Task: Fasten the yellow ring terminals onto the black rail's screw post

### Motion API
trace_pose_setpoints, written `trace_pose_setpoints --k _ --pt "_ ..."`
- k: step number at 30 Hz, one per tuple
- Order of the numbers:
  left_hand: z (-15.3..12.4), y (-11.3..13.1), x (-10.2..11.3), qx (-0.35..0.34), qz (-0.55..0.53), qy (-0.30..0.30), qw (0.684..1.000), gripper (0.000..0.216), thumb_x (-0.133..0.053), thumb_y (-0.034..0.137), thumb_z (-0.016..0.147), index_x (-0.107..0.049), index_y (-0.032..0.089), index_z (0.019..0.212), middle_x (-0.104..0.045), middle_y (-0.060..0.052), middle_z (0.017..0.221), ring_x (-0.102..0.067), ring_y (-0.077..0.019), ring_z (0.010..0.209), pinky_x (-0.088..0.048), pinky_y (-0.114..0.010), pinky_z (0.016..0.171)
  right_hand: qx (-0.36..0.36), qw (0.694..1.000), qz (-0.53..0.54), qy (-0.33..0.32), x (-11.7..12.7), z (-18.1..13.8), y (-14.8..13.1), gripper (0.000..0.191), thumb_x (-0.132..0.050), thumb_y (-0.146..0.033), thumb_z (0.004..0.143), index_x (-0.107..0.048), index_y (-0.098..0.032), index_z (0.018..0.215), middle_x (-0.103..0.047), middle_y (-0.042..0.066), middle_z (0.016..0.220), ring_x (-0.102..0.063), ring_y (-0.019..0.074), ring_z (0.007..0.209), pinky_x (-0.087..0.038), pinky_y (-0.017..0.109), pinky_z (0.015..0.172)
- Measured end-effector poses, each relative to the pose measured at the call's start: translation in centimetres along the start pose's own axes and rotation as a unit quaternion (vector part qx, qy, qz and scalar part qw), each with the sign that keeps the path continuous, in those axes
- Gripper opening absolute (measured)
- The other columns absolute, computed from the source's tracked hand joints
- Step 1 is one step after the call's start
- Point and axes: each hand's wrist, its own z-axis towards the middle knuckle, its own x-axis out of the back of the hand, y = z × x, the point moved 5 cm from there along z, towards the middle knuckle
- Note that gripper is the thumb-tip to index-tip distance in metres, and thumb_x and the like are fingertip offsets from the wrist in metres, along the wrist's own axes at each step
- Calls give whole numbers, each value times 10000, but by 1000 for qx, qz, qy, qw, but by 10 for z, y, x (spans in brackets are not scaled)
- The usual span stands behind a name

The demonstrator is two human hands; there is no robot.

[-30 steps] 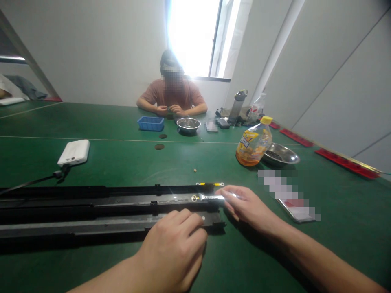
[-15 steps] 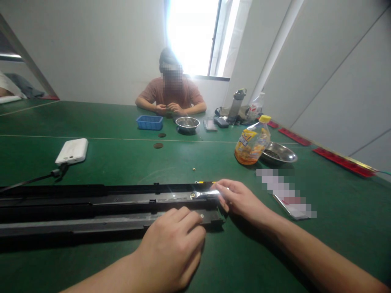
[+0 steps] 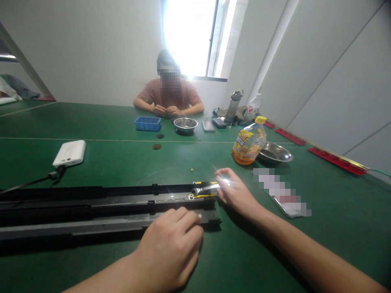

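A long black rail (image 3: pixel 91 203) lies across the green table (image 3: pixel 122 162) in front of me. My left hand (image 3: pixel 171 248) rests on its near edge by the right end, fingers curled and pressing down. My right hand (image 3: pixel 235 191) pinches the handle of a small shiny wrench (image 3: pixel 206 188), whose head sits at a nut near the rail's right end. A short yellow-tipped wire piece (image 3: pixel 203 196) lies there on the rail.
A loose small nut (image 3: pixel 192 169) lies beyond the rail. An orange drink bottle (image 3: pixel 249 140) and a steel bowl (image 3: pixel 275 152) stand at right. A white power bank (image 3: pixel 69 152) with cable lies left. Across the table a person sits behind a blue tray (image 3: pixel 148 123) and a bowl (image 3: pixel 185 124).
My right hand has swung the wrench handle away from me, its outer end rising toward the far side. My left hand stays on the rail.
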Motion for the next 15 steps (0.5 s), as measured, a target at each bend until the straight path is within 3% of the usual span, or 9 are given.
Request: trace_pose_setpoints --k 8,15 --pt "-1 0 0 -3 0 0 1000 59 -596 212 963 -629 215 1011 -656 -65 1085 -580 -258 939 -520 -430 786 -11 999 35 -14 1 -3 0 386 -592 -602 1002 -505 -250 1133 -473 -107 574 -413 116 503 -309 213 474" --pt "-1 0 -1 2 5 -4 1000 67 -603 225 959 -636 219 1018 -659 -65 1092 -583 -262 943 -521 -433 783 -3 1000 -7 -25 2 -3 -9 281 -628 -498 991 -538 -239 1050 -468 -86 604 -407 124 527 -310 237 498"
